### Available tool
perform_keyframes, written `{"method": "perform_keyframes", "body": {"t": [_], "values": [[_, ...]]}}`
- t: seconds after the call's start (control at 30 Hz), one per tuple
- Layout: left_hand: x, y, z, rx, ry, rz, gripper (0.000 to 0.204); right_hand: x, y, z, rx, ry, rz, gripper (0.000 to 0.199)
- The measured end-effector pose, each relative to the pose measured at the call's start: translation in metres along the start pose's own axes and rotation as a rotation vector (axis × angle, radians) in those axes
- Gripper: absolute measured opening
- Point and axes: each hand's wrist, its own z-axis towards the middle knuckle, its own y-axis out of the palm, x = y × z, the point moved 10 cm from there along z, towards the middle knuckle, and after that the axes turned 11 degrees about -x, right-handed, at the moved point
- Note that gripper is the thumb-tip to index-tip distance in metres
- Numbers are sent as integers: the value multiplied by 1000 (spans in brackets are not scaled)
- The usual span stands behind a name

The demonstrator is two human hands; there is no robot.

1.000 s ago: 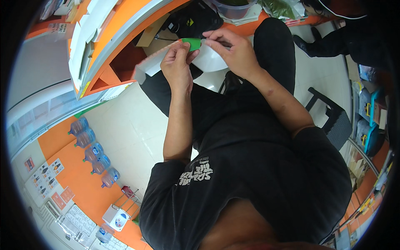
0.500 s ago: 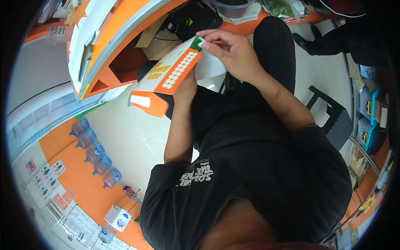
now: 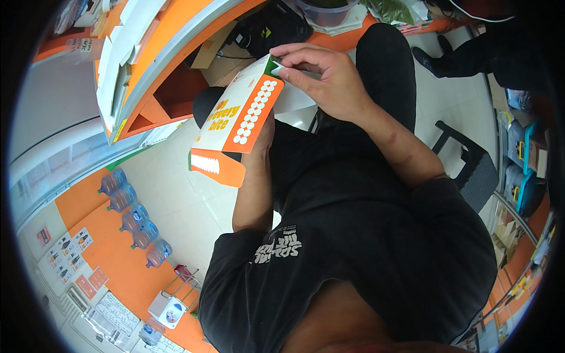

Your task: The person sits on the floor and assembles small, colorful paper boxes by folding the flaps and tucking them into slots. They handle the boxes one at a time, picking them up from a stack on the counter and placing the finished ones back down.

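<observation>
Currently held: orange and white box (image 3: 241, 115), above the lap.
Long axis: slanting from upper right down to lower left.
Right hand (image 3: 329, 79): fingers pinching its top corner.
Left hand (image 3: 263, 132): behind the box, grip hidden.

An orange-and-white counter (image 3: 153, 65) is curving across the upper left, carrying flat white sheets (image 3: 126, 29) on its top. Pale tiled floor (image 3: 176, 194) is bearing large water bottles (image 3: 132, 217) and a black stool (image 3: 471, 167)
</observation>
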Motion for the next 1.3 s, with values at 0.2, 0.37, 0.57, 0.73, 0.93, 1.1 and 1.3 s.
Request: {"method": "perform_keyframes", "body": {"t": [0.2, 0.37, 0.57, 0.73, 0.93, 1.1, 1.3], "values": [[4, 15, 4, -49, -14, -224, 29, 1, -3, -1, 8, 18, -85, 13], [0, 2, 6, -36, 4, 88, 31, -8, 4, -3, -29, -96, -281, 14], [14, 19, 6, -16, -22, -51, 33, 10, 12, -10, -136, -42, -142, 27], [37, 33, 9, 14, -150, 626, 23, 19, 12, -10, -193, 40, -192, 30], [24, 81, 7, -358, 149, 903, 17, -11, 36, -1, -113, -245, -516, 44], [3, 69, 4, -467, -79, 417, 26, -4, 12, -7, 100, -328, -729, 28], [31, 27, 18, -269, -157, -478, 29, -19, 18, -12, 32, -397, -836, 30]]}}
